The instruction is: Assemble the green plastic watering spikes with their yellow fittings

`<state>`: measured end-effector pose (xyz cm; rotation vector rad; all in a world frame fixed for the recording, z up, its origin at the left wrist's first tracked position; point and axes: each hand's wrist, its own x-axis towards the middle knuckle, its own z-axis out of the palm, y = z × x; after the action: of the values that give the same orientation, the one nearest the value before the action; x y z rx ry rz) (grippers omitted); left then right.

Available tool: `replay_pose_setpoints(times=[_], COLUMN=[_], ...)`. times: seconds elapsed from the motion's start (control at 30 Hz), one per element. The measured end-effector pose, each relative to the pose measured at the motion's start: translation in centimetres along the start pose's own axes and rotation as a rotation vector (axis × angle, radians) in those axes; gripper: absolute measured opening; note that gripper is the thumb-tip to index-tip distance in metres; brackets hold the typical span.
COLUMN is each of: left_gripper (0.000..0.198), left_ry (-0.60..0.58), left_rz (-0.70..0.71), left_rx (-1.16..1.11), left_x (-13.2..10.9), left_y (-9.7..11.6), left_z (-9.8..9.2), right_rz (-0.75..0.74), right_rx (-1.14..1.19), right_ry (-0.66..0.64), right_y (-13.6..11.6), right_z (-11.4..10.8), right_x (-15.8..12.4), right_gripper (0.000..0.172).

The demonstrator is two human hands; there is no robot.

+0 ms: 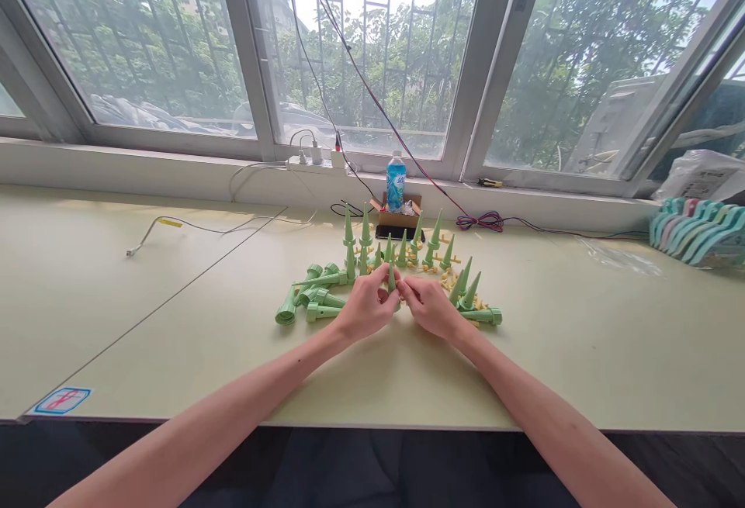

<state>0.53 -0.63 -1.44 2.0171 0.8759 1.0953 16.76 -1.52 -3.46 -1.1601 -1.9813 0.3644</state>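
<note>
My left hand (368, 302) is closed round a green plant watering spike (392, 277), which stands tip up between my hands. Against its right side, the fingertips of my right hand (429, 305) are pinched together; what they hold, if anything, is too small and covered to make out. Behind my hands, several green spikes (434, 233) stand upright, some with small yellow valves sticking out sideways. More spikes (323, 296) lie in a heap to the left. By my right wrist, a few stand and one lies flat (486, 316), among loose yellow valves (451, 279).
A blue-labelled bottle (396, 182) stands in a small cardboard box (401, 217) by the window, with a dark phone (391, 233) in front. Cables (480, 221) run along the sill. Pastel hangers (695, 229) sit at the far right, and a white cable (221, 222) lies on the left.
</note>
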Motion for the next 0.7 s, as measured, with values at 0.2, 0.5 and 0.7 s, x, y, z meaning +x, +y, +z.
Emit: replay_pose_setpoints(times=[0.2,0.5,0.7], left_gripper=[0.009,0.006,0.01], left_ry=[0.013,-0.004,-0.029], left_rz=[0.024,0.1,0.102], left_rx=[0.01,0.183,0.217], left_x=[-0.05,-0.17,-0.2], left_y=[0.19,-0.03,0.19], left_z=[-0.07,-0.06,-0.19], right_rz=[-0.005,-0.024,-0.035], right_rx=[0.014,0.013,0.004], right_ry=[-0.02,0.017,0.004], right_y=[-0.01,0.0,0.18], right_z=[0.0,-0.02,0.01], right_x=[0.03,0.07,0.04], right_gripper=[0.038,0.038,0.038])
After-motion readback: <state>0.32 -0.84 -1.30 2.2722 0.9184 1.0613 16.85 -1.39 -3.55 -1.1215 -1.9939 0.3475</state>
